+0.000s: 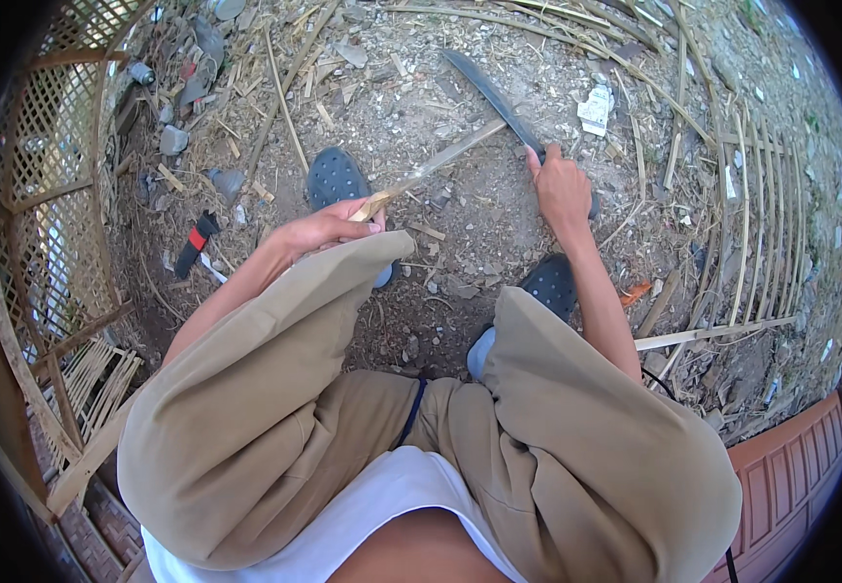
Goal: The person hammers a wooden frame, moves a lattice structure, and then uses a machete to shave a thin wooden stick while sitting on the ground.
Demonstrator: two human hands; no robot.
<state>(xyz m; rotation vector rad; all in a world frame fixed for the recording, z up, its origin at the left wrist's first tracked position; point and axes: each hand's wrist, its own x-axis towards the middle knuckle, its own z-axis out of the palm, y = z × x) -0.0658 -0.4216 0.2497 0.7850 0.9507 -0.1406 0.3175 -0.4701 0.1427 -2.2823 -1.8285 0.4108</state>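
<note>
My right hand is wrapped round the handle of a machete, whose long dark blade slants up and to the left, just above the ground. In my left hand, the fingers are closed on the near end of a pale bamboo strip. That strip slopes away to the right, and its far end meets the blade in the picture; whether they touch I cannot tell. Below both hands are my bent knees in tan trousers. My dark clogs rest on the dirt.
Woven lattice panels stand along the left side. A black and red object lies on the ground near them. Bamboo lengths curve across the far right, and a slatted bamboo frame lies at right. White scrap and chips litter the dirt.
</note>
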